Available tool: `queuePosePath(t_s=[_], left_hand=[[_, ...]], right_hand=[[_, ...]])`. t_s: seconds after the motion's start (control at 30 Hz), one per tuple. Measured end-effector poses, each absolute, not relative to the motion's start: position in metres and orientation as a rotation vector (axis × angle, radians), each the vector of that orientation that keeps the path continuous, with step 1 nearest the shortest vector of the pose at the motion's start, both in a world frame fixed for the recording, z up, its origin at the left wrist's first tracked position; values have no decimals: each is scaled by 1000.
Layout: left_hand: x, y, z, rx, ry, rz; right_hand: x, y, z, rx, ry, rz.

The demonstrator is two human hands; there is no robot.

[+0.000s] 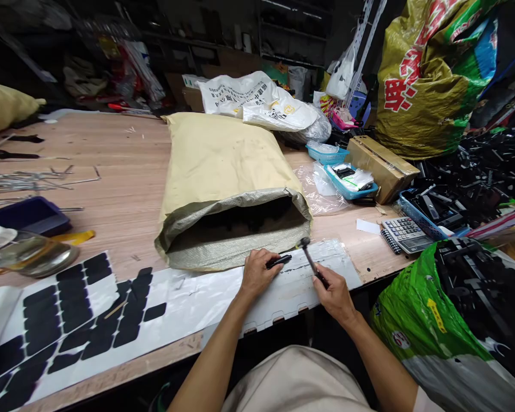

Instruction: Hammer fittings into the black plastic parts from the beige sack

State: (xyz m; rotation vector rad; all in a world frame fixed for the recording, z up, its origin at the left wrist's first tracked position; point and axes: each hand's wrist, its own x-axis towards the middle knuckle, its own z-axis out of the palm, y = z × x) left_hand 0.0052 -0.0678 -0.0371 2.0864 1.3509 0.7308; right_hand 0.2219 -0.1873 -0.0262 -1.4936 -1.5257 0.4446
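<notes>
Your left hand [260, 273]: fingers pinching a black part [280, 261] over the board [289, 293]. Your right hand [335, 293]: fingers wrapped round a hammer-like tool [311, 260], head near the part. Sack [227, 163] beyond.

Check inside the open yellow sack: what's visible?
A dark, uneven mass shows inside the yellow sack. Shadow hides what it is; the sack's upper side covers anything farther back.

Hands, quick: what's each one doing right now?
Left hand: closed, fingers holding a small black part.
Right hand: closed, holding a small hammer by its handle.
</notes>
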Motion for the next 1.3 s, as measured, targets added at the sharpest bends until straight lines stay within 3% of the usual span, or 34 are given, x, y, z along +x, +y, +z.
queuePosePath(t_s=[0.63,1.0,1.13,1.23,1.3], left_hand=[[7,-72,-31,2044,1380,704],[6,-69,-35,2052,1359,695],[5,-79,-25,2039,1330,842],[-1,-109,-7,1927,1145,921],[-8,-141,4,1806,946,757]], right_hand=[[193,-191,-23,-1439,-1844,406],[238,-159,-38,-1495,-1090,755],[246,-149,-45,-1453,-878,837],[244,-149,-42,-1417,-903,880],[242,-151,-39,-1411,-964,883]])
